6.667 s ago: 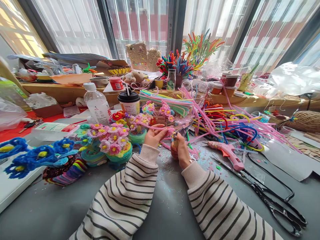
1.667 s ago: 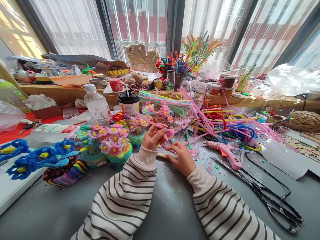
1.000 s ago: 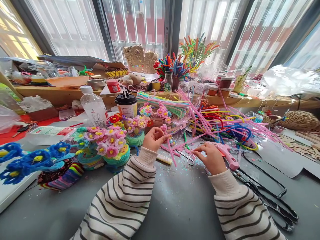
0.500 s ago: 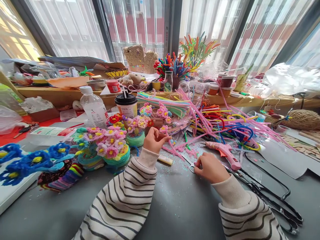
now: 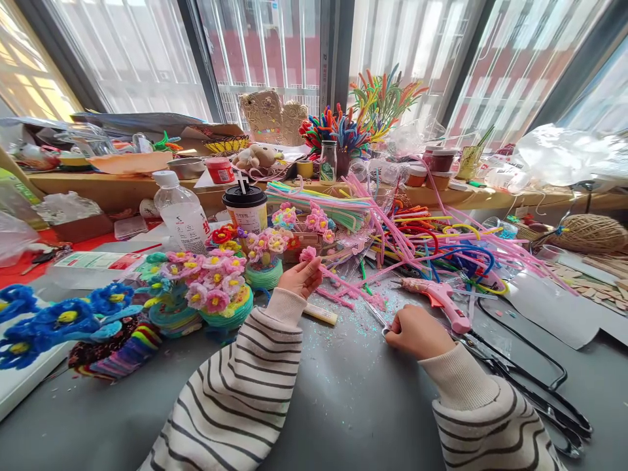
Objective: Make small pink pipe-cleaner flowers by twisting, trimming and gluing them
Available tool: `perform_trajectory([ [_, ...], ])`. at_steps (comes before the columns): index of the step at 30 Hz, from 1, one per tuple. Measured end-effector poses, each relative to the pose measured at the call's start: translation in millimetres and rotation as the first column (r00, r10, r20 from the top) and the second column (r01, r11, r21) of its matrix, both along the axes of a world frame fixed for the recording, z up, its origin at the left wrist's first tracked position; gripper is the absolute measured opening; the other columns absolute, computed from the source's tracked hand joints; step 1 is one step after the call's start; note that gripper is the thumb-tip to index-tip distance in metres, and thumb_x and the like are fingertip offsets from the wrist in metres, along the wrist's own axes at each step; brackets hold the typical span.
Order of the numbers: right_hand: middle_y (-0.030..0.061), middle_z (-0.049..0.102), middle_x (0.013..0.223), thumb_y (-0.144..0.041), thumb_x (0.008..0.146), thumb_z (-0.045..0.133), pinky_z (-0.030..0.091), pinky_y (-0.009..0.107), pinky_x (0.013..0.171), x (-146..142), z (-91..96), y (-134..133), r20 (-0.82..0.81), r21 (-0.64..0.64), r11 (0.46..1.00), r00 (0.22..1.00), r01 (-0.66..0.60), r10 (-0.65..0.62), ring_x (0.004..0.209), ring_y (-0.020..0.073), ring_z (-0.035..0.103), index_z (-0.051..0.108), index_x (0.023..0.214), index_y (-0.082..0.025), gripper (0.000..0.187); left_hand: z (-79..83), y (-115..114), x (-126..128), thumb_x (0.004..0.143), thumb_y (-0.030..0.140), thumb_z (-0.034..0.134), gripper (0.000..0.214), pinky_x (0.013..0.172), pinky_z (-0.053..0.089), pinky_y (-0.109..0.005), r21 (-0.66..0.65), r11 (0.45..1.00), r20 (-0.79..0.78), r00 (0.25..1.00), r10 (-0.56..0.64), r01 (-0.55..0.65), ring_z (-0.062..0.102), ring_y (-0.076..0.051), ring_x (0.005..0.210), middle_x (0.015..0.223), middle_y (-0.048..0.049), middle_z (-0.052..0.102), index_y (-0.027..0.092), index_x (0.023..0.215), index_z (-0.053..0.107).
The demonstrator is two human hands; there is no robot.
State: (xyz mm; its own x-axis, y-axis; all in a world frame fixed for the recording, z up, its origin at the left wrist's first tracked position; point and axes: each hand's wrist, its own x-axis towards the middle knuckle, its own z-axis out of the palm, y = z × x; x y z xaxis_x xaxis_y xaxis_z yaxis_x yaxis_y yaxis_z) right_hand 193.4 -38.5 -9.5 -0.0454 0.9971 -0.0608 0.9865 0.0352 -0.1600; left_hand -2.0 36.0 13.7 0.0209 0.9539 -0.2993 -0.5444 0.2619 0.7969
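In my left hand [image 5: 299, 278], closed with thumb and fingertips together, is a small pink pipe-cleaner flower [image 5: 308, 254] that shows just above the fingers. My right hand [image 5: 420, 332] is curled around the handle of small silver scissors [image 5: 377, 316]. Their blades point away to the left, towards pink fuzzy clippings [image 5: 375, 300] on the grey table [image 5: 353, 405]. Cut pink pipe-cleaner pieces [image 5: 338, 297] lie between the hands. Beside my left wrist rests a pale yellow stick [image 5: 321, 313].
Pink glue gun [image 5: 444, 302] and large black-handled scissors [image 5: 549, 412] lie right of my right hand. Flower-topped pots [image 5: 228, 314], a lidded cup [image 5: 248, 212] and a water bottle [image 5: 181, 212] stand left. Loose pipe cleaners [image 5: 417, 235] are heaped behind.
My left hand has turned and its fingers have straightened somewhat; the pink flower has shifted left. My right hand has moved slightly right, still with the small scissors.
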Motion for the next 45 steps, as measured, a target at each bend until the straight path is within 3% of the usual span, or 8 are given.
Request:
perform_trajectory([
  [4, 0.0066, 0.058, 0.059, -0.016, 0.056, 0.049, 0.033, 0.025, 0.05, 2.6, -0.6, 2.4, -0.075, -0.036, 0.999, 0.997, 0.02, -0.022, 0.055, 0.0154, 0.05, 0.058, 0.048, -0.016, 0.011, 0.3, -3.1, 1.8, 0.045, 0.012, 0.071, 0.015, 0.039, 0.043, -0.013, 0.021, 0.999, 0.002, 0.999, -0.05, 0.05, 0.051, -0.004, 0.039, 0.048, 0.0025, 0.059, 0.013, 0.058, 0.063],
  [7, 0.0054, 0.057, 0.061, -0.017, 0.058, 0.051, 0.034, 0.024, 0.052, 3.9, -2.0, 5.7, -0.132, 0.012, 1.0, 0.991, 0.017, -0.015, 0.056, 0.0145, 0.051, 0.057, 0.051, -0.016, 0.01, -0.9, -7.0, 4.1, 0.042, 0.016, 0.072, 0.018, 0.048, 0.043, -0.014, 0.175, 0.981, -0.098, 0.993, -0.069, 0.086, 0.053, -0.004, 0.049, 0.06, 0.0006, 0.063, 0.014, 0.059, 0.065],
  [13, 0.0029, 0.053, 0.067, -0.037, 0.069, 0.05, 0.038, 0.026, 0.059, -2.2, 7.8, 7.9, -0.36, 0.369, 0.929, 0.916, -0.033, 0.175, 0.059, 0.0131, 0.047, 0.058, 0.068, -0.017, 0.021, -2.7, -21.1, 11.4, 0.048, 0.022, 0.069, 0.016, 0.064, 0.041, -0.023, 0.576, 0.793, -0.328, 0.945, -0.001, 0.201, 0.052, -0.011, 0.069, 0.067, -0.0013, 0.06, 0.017, 0.063, 0.067],
  [16, 0.0036, 0.052, 0.079, -0.036, 0.07, 0.052, 0.039, 0.024, 0.055, -15.3, 6.4, 5.6, -0.457, 0.503, 0.858, 0.81, -0.106, 0.368, 0.058, 0.0113, 0.045, 0.054, 0.091, -0.019, 0.028, -0.4, -29.6, 16.4, 0.05, 0.026, 0.067, 0.016, 0.064, 0.04, -0.024, 0.603, 0.745, -0.363, 0.93, -0.064, 0.287, 0.051, -0.011, 0.066, 0.064, -0.0016, 0.058, 0.016, 0.062, 0.067],
  [20, 0.004, 0.051, 0.077, -0.03, 0.072, 0.051, 0.04, 0.025, 0.059, -32.4, -5.5, 4.0, -0.432, 0.568, 0.802, 0.763, -0.184, 0.481, 0.066, 0.0133, 0.046, 0.055, 0.083, -0.019, 0.016, -0.6, -35.8, 20.8, 0.053, 0.026, 0.066, 0.013, 0.057, 0.04, -0.023, 0.581, 0.706, -0.398, 0.898, -0.189, 0.406, 0.05, -0.011, 0.059, 0.059, -0.0008, 0.055, 0.014, 0.059, 0.066],
  [30, 0.0021, 0.046, 0.067, -0.026, 0.076, 0.046, 0.038, 0.024, 0.058, -32.5, -14.8, 8.0, -0.431, 0.516, 0.834, 0.781, -0.197, 0.451, 0.062, 0.0121, 0.045, 0.056, 0.069, -0.017, 0.015, -1.1, -32.2, 19.3, 0.052, 0.024, 0.067, 0.011, 0.051, 0.038, -0.02, 0.639, 0.647, -0.396, 0.899, -0.187, 0.416, 0.047, -0.01, 0.058, 0.057, -0.0012, 0.053, 0.014, 0.056, 0.066],
  [41, 0.0023, 0.047, 0.067, -0.027, 0.074, 0.048, 0.037, 0.023, 0.055, -27.8, -10.7, 10.6, -0.43, 0.464, 0.855, 0.786, -0.231, 0.445, 0.059, 0.0113, 0.044, 0.057, 0.066, -0.016, 0.016, -10.7, -28.9, 15.9, 0.051, 0.023, 0.068, 0.008, 0.055, 0.037, -0.021, 0.635, 0.676, -0.381, 0.913, -0.147, 0.374, 0.047, -0.009, 0.057, 0.057, 0.0001, 0.054, 0.016, 0.053, 0.065],
  [45, 0.0016, 0.048, 0.065, -0.027, 0.075, 0.047, 0.036, 0.023, 0.053, -28.8, -9.3, 9.9, -0.445, 0.476, 0.851, 0.774, -0.221, 0.45, 0.056, 0.0105, 0.043, 0.056, 0.065, -0.017, 0.017, -7.2, -28.4, 15.9, 0.052, 0.025, 0.067, 0.012, 0.057, 0.039, -0.02, 0.526, 0.753, -0.338, 0.91, -0.24, 0.395, 0.049, -0.008, 0.059, 0.059, 0.0019, 0.055, 0.017, 0.061, 0.065],
])
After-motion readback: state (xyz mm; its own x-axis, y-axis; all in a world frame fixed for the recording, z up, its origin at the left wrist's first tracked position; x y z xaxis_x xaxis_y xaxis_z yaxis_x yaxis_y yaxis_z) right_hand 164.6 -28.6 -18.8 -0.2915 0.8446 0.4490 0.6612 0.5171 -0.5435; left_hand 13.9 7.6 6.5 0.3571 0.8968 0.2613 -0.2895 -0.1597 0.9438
